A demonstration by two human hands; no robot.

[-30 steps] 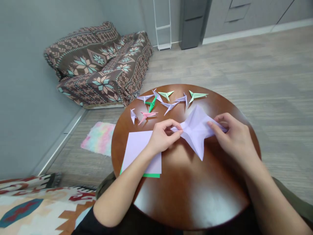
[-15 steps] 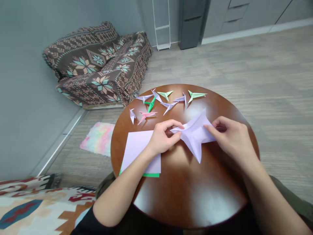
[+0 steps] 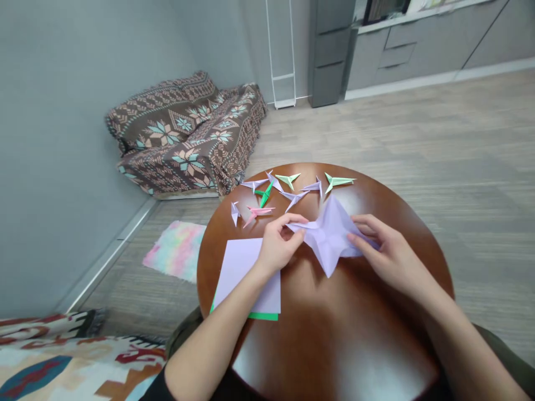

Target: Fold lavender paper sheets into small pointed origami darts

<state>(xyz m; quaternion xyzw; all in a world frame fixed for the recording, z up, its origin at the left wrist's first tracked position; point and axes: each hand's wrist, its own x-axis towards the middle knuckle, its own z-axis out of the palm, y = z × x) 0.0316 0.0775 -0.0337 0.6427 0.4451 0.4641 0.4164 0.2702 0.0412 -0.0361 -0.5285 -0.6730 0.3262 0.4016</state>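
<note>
Lilac and thin, the origami sheet (image 3: pixel 330 234) is held over the round table (image 3: pixel 355 323), about midway between its left and right edges and nearer the far edge. The left hand (image 3: pixel 278 245) has its grip closed in a light pinch on the left tip, thumb and fingertips together; the right hand (image 3: pixel 388 250) grips the right side more broadly, thumb on the front and fingers behind.

To do this well, the pinch should probably stay gentle at the tips while both sides are eased along existing creases, so the thin layers neither tear nor gain stray folds. A steady, even pull seems safest.

The sheet looks like a loose four-pointed star: one point rises towards the far edge, another towards the near edge, with softly creased, uneven faces between.
</note>
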